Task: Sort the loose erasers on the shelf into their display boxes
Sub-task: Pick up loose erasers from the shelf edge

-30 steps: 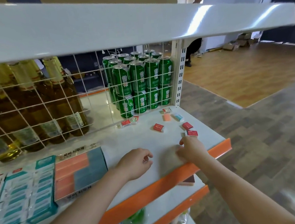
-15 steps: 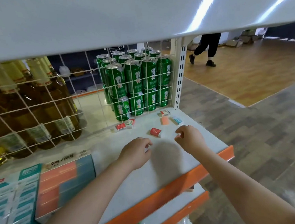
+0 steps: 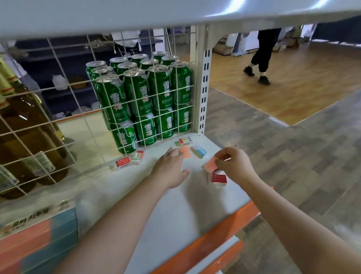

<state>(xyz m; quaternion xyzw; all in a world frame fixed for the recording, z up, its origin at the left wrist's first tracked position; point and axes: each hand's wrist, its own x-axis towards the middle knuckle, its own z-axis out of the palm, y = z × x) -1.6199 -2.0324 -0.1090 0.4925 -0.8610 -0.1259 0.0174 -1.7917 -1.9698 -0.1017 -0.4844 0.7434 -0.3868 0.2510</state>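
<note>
Loose erasers lie on the white shelf (image 3: 160, 220) near the wire grid. My right hand (image 3: 235, 167) pinches a salmon-pink eraser (image 3: 210, 165) just above a red-sleeved eraser (image 3: 219, 178). My left hand (image 3: 171, 170) lies flat on the shelf, fingertips touching a bare pink eraser (image 3: 186, 152). Beside that lie a blue-sleeved eraser (image 3: 199, 152) and a red-and-white one (image 3: 185, 140). Two more red-sleeved erasers (image 3: 123, 163) (image 3: 138, 156) sit at the grid's foot. A pink-and-teal display box (image 3: 32, 245) stands at the left.
Stacked green cans (image 3: 146, 100) and amber bottles (image 3: 5, 120) stand behind the wire grid (image 3: 42, 89). The upper shelf (image 3: 165, 6) hangs low overhead. An orange edge (image 3: 205, 245) runs along the shelf front. A person's legs (image 3: 262, 59) cross the wooden floor at the right.
My left hand has reached forward and opened onto the bare pink eraser. My right hand has lifted a pink eraser off the shelf. The camera has moved closer and lower.
</note>
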